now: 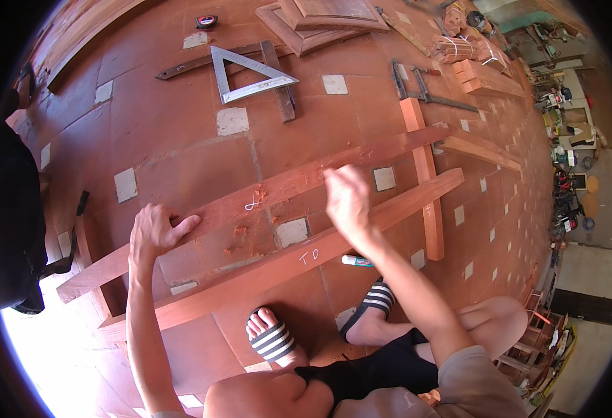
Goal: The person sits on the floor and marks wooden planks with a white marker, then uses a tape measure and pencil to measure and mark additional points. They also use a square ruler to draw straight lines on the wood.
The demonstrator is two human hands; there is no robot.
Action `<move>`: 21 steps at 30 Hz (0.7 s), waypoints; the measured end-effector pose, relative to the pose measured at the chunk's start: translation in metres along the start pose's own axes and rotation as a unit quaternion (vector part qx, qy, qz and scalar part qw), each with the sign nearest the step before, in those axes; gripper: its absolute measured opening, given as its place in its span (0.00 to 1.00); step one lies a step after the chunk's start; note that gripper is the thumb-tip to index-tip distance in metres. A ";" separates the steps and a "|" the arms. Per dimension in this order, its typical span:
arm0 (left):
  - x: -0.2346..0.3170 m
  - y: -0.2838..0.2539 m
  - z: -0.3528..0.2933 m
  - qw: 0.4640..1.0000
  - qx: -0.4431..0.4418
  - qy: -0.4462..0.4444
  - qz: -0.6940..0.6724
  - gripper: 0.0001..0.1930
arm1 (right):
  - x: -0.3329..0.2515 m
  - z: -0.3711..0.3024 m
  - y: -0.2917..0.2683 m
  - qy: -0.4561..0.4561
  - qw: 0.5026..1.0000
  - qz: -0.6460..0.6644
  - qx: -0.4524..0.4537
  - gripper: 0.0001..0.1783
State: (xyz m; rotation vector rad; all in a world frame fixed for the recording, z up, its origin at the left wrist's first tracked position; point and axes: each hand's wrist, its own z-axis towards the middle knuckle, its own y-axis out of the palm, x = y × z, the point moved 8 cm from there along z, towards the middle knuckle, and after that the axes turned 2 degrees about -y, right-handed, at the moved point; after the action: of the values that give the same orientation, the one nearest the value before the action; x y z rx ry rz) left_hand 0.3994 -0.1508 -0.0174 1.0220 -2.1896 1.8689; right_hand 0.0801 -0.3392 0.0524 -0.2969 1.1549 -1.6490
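The left hand (154, 233) lay open, pressing the long, stiff, probably heavy plank (264, 191), best gripped by its edges, while the blurred right hand (346, 198) hovered above it, seemingly empty.

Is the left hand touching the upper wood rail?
Touching. The head view shows the left hand resting on the upper wood rail, fingers laid over its edge.

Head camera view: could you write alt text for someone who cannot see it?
A crouching person's left hand rests on a long reddish wooden rail lying on a tiled floor, while the right hand hovers, blurred, above a second rail. A metal triangle square lies further away.
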 end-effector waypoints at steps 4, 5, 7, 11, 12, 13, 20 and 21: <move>0.001 -0.001 0.000 1.000 -0.007 -0.007 -0.020 0.33 | 0.010 0.001 -0.006 0.063 0.994 -0.073 0.047 0.07; 0.003 0.000 0.000 1.000 -0.016 -0.004 -0.021 0.32 | -0.012 -0.005 0.004 0.004 0.997 0.014 0.080 0.09; 0.001 0.000 0.000 1.000 -0.024 -0.018 -0.001 0.32 | -0.002 -0.012 0.023 0.082 0.990 0.113 0.028 0.05; 0.002 -0.003 -0.001 1.000 0.002 -0.008 -0.001 0.33 | 0.043 -0.024 0.009 0.139 0.985 -0.104 -0.004 0.02; 0.002 -0.002 -0.002 1.000 0.000 -0.008 -0.007 0.33 | 0.043 -0.028 0.011 0.101 0.991 -0.092 -0.017 0.04; 0.002 -0.001 -0.002 1.000 -0.002 -0.006 -0.013 0.33 | 0.044 -0.034 0.007 0.089 0.992 -0.089 -0.005 0.05; 0.004 -0.001 0.000 1.000 -0.012 0.000 -0.009 0.34 | 0.048 -0.037 -0.001 0.128 0.990 -0.060 0.025 0.12; 0.005 -0.001 0.000 1.000 -0.013 -0.001 -0.008 0.34 | 0.035 -0.035 0.001 0.083 0.995 -0.052 0.017 0.12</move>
State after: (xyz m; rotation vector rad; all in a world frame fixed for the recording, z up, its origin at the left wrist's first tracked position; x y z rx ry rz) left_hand 0.3962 -0.1528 -0.0147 1.0324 -2.1943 1.8297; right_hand 0.0421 -0.3494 0.0223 -0.2026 1.2509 -1.8104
